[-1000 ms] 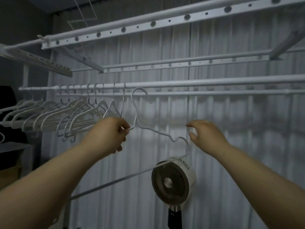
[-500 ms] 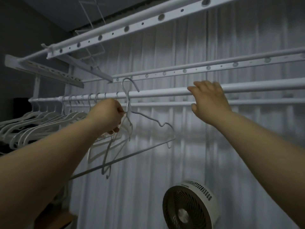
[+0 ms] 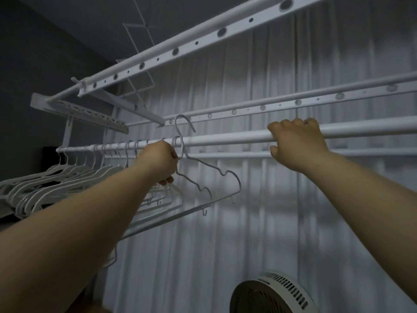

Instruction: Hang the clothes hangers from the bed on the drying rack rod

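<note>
Head view: the left hand [image 3: 159, 162] at centre left is closed around the neck of a white wire hanger [image 3: 204, 177]. Its hook rises above the drying rack rod [image 3: 225, 137] that crosses the middle of the frame, and whether the hook touches the rod cannot be told. The left forearm covers the hanger's left shoulder and much of its bottom bar.

The right hand [image 3: 297, 143] at centre right has its fingers curled over the top of the same rod, gripping it, with the thumb below; the fingertips are hidden behind the rod.

At left, a row of hung hangers [image 3: 67, 179] crowds the rod, overlapping so they are hard to count in the dim light. A fan [image 3: 268, 294] is cut off by the bottom edge. Pale curtains [image 3: 270, 222] fill the background.
</note>
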Demonstrator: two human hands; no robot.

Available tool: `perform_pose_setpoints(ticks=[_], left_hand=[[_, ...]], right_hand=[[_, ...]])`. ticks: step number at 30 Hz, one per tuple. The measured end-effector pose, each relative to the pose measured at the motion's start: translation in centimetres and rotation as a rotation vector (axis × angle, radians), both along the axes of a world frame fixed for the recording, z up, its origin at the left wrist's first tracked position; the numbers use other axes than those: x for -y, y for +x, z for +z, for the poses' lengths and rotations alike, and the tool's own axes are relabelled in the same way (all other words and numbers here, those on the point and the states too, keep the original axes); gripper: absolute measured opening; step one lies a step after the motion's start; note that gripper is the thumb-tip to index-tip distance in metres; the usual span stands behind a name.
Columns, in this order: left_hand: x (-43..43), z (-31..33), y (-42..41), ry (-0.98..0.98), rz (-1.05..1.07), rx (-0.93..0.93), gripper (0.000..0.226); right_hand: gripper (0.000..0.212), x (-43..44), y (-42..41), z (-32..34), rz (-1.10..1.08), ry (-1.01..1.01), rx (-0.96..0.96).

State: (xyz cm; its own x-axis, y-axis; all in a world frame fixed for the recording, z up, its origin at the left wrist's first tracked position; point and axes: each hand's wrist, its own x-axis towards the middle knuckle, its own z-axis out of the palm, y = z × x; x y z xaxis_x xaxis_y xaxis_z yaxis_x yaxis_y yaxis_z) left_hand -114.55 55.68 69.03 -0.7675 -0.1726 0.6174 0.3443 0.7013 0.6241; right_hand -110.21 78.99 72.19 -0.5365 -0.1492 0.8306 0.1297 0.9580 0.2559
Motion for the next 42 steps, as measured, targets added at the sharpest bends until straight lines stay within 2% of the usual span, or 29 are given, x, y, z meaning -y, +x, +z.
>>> perform_pose_setpoints(ticks=[21, 28, 31, 33, 36, 39, 42], left_hand=[[-1.7, -1.5, -2.5, -0.011, -0.028, 0.128, 0.022], [-1.8, -2.0, -2.9, -0.056, -0.013, 0.103, 0.022], [-1.6, -1.6, -2.2, -0.19, 0.069, 0.056, 0.021], [-1.6, -1.5, -1.8, -0.26, 0.162, -0.021, 0.029], [-1.5, -2.0, -0.5, -0.211, 0.197, -0.182, 0.037], [-0.9, -3.8, 2.0, -0.147, 0.178, -0.386, 0.026], [0.9, -6.8, 5.0, -0.153, 0.202, -0.42, 0.018]], right_hand=[[0.047, -1.0, -0.1, -0.4, 0.063, 0.072, -0.067], [0.049, -1.3, -0.5, -1.0, 0.123, 0.083, -0.094], [0.048, -1.4, -1.0, -1.5, 0.207, 0.067, -0.141], [0.043, -1.3, -1.6, -1.9, 0.303, 0.074, -0.244], [0.035, -0.5, -2.5, -2.7, 0.464, 0.075, -0.414], [0.035, 2.0, -3.1, -4.7, 0.687, 0.036, -0.384], [0.023, 4.8, -3.4, -7.3, 0.867, -0.06, -0.244]])
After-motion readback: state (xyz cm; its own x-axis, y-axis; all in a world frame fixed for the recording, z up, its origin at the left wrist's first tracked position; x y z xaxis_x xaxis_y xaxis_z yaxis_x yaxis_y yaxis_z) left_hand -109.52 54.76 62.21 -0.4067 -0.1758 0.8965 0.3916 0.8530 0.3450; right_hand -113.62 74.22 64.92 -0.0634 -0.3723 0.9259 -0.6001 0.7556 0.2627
